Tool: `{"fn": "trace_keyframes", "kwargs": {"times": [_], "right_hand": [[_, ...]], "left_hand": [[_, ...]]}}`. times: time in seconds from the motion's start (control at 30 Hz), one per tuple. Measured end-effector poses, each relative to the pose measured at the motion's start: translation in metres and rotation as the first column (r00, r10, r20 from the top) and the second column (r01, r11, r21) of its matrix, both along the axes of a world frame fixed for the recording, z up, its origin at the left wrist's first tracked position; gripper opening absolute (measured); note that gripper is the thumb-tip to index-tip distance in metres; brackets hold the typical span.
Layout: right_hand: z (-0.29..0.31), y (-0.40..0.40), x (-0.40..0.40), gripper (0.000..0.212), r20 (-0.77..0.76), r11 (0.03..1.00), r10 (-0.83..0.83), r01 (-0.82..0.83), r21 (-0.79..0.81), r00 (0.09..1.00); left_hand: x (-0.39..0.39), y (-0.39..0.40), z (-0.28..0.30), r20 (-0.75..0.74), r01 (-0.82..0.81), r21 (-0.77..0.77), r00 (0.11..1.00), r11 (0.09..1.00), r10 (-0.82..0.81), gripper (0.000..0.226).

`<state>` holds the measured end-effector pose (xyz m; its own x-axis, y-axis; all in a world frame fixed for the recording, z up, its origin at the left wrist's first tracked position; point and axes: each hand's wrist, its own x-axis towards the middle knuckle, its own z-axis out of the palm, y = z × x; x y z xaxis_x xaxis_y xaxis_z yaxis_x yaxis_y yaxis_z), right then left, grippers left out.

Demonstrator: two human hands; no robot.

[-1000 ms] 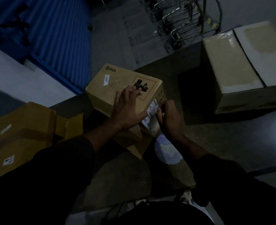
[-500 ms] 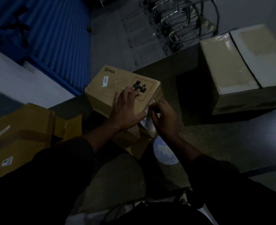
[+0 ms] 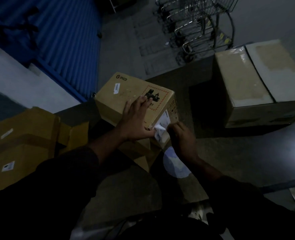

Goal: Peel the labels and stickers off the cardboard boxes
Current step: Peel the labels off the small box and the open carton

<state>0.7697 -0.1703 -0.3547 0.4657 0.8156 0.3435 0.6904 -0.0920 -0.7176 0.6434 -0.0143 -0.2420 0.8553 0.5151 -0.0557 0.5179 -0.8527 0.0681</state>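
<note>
A brown cardboard box (image 3: 125, 94) printed with PICO sits tilted in the middle, on top of other cardboard. Its top carries a red-bordered hazard sticker (image 3: 158, 97) and a small white barcode sticker (image 3: 116, 88). My left hand (image 3: 136, 120) lies flat on the top with fingers spread, thumb at the near edge. A white label (image 3: 162, 126) on the box's near side is partly lifted and crumpled. My right hand (image 3: 183, 137) pinches that label at its loose edge.
A large taped box (image 3: 243, 84) stands at the right. Brown boxes (image 3: 21, 146) with small white stickers are stacked at the left. A round white piece (image 3: 176, 167) lies on the floor below my hands. Metal trolleys (image 3: 200, 28) stand behind; a blue shutter (image 3: 65, 35) at left.
My right hand moved up to the label's top edge, then came back down with it; the white label is now more lifted and crumpled. My left hand stayed flat on the box.
</note>
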Motion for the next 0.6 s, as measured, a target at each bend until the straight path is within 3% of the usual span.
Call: {"fn": "trace_keyframes", "kwargs": {"times": [0.23,0.33,0.47,0.6], "right_hand": [[-0.028,-0.035,0.019,0.022,-0.078,0.965,-0.127,0.106,-0.239,0.989],[-0.022,-0.033,0.016,0.026,-0.086,0.971,-0.13,0.109,-0.213,0.988],[0.002,-0.019,0.008,0.025,-0.133,0.987,-0.119,0.103,-0.123,0.984],[0.017,-0.004,0.001,0.03,-0.108,0.988,-0.099,0.085,-0.126,0.989]], "left_hand": [[-0.01,-0.002,0.001,-0.044,0.003,-0.036,0.999,0.999,-0.005,0.127],[-0.008,-0.018,-0.004,-0.007,-0.073,-0.024,0.997,0.997,0.073,0.112],[-0.018,-0.053,-0.025,0.279,-0.219,0.034,0.939,0.975,0.201,0.074],[-0.039,-0.054,-0.029,0.424,-0.272,-0.023,0.869,0.962,0.256,0.063]]}}
